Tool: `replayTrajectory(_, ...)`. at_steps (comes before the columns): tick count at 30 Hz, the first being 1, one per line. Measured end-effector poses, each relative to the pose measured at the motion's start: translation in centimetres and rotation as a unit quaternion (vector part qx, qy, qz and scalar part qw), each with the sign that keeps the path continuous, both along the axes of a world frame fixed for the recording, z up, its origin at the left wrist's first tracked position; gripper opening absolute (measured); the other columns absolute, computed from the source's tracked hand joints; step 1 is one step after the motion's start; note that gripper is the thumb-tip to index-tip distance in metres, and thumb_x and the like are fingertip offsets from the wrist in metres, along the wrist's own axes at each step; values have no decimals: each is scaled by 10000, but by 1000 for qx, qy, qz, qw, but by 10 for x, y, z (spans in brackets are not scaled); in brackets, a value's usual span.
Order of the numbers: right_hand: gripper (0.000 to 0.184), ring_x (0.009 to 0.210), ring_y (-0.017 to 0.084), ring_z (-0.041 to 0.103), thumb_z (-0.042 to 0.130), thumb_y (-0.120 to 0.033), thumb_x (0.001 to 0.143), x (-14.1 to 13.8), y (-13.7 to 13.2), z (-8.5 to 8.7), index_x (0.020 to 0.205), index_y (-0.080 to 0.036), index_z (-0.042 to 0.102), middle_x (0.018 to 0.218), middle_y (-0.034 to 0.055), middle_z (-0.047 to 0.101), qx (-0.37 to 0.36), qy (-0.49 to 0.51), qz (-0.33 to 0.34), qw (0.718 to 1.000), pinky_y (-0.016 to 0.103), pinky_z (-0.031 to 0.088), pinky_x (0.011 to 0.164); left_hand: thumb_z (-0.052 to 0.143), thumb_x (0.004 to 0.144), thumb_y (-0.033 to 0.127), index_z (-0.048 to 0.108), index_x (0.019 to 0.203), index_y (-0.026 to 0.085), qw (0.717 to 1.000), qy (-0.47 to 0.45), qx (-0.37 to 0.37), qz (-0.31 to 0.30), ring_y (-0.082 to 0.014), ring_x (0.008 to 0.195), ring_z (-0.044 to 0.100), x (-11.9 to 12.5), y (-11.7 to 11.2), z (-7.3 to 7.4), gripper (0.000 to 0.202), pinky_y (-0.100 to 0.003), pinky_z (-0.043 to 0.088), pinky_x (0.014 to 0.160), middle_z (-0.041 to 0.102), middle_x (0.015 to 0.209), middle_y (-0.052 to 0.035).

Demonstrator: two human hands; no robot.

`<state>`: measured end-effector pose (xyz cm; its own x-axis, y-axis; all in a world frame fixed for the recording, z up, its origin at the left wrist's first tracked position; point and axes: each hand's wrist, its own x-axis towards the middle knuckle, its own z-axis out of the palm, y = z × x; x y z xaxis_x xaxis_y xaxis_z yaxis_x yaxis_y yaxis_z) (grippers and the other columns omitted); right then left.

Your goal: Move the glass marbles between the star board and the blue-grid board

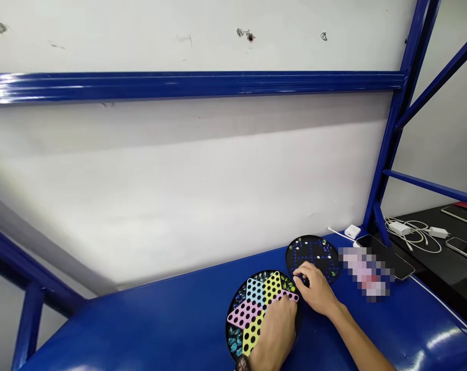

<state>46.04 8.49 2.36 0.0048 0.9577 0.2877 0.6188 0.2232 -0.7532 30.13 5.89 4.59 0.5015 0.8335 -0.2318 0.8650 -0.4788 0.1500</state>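
Head view: the left hand [275, 330] lay palm-down, not visibly gripping, on a round Chinese checkers board [246, 314] with pastel star points and glass marbles [235, 338] in its black rim. The right hand [314, 291], fingers curled, contents unclear, touched the edge of a smaller round black board [314, 252] just beyond. A smartphone [390, 255] lay nearby on the blue bench [159, 330].

The left hand [274, 330] and right hand [314, 291] are both bare, and so is the right forearm [357, 342], with no sleeve showing along its length. A dark band [243, 364] circles the left wrist, perhaps a watch strap. The lower edge of the view cuts it off, so its details are too hidden to tell.
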Motion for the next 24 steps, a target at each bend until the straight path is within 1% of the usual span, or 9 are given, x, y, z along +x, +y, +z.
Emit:
replayTrajectory(3, 183, 905, 215, 642, 543, -264, 907, -1, -1, 1, 919, -244, 724, 962, 35, 703, 7, 5, 2, 1000, 328, 494, 803, 381, 870, 14, 714, 1032, 164, 998, 49, 22, -14, -276, 898, 708, 0, 5, 3, 400, -358, 537, 800, 727, 1004, -129)
replayTrajectory(6, 188, 904, 214, 642, 534, -267, 913, -1, -1, 2, 919, -240, 720, 970, 36, 700, 3, 0, 5, 1000, 331, 496, 810, 382, 888, 9, 708, 1045, 164, 998, 31, 35, -35, -264, 887, 715, -1, 8, 4, 394, -339, 537, 783, 723, 1025, -128)
replayTrajectory(11, 210, 906, 214, 640, 510, -286, 928, 0, 1, 2, 922, -238, 715, 972, 46, 697, 4, 0, 5, 1000, 327, 499, 804, 405, 931, 30, 656, 1175, 190, 995, 65, 34, -65, -242, 908, 722, -1, 12, 4, 385, -315, 551, 773, 696, 1143, -115)
replayTrajectory(13, 219, 894, 212, 636, 503, -295, 933, 1, 1, 2, 908, -239, 713, 962, 46, 698, 7, 3, 1, 1000, 327, 496, 800, 407, 945, 44, 643, 1200, 186, 994, 63, 48, -78, -250, 939, 716, -1, 12, 2, 375, -332, 560, 802, 687, 1164, -120)
replayTrajectory(15, 226, 880, 209, 631, 497, -308, 940, 2, 0, 4, 891, -240, 707, 952, 42, 697, 9, 3, -5, 1000, 328, 494, 799, 402, 964, 72, 638, 1207, 175, 993, 39, 73, -87, -267, 1002, 699, -1, 12, 0, 354, -365, 557, 862, 679, 1180, -129)
replayTrajectory(17, 233, 873, 209, 628, 490, -323, 948, 4, 1, 5, 877, -241, 697, 941, 40, 694, 10, 4, -13, 1000, 328, 493, 801, 375, 983, 97, 637, 1199, 168, 992, 21, 87, -84, -271, 1041, 680, 0, 14, -2, 347, -383, 548, 900, 675, 1187, -134)
replayTrajectory(20, 244, 851, 208, 626, 493, -356, 952, 8, 2, 5, 854, -243, 685, 920, 39, 689, 15, 9, -31, 999, 329, 495, 801, 340, 985, 93, 650, 1131, 178, 994, 12, 80, -72, -238, 1010, 669, 5, 20, -2, 353, -348, 540, 894, 690, 1134, -116)
replayTrajectory(22, 255, 815, 203, 622, 492, -367, 954, 11, 4, 4, 839, -245, 683, 899, 36, 687, 20, 12, -44, 999, 332, 498, 799, 331, 966, 64, 654, 1083, 186, 994, 8, 84, -66, -221, 995, 662, 9, 24, 1, 364, -325, 528, 885, 697, 1098, -105)
replayTrajectory(24, 267, 786, 199, 615, 486, -364, 956, 14, 6, 3, 821, -245, 683, 876, 34, 685, 25, 14, -54, 998, 334, 499, 797, 329, 955, 53, 647, 1077, 190, 995, 8, 80, -55, -214, 971, 665, 12, 27, 9, 368, -314, 522, 852, 697, 1095, -99)
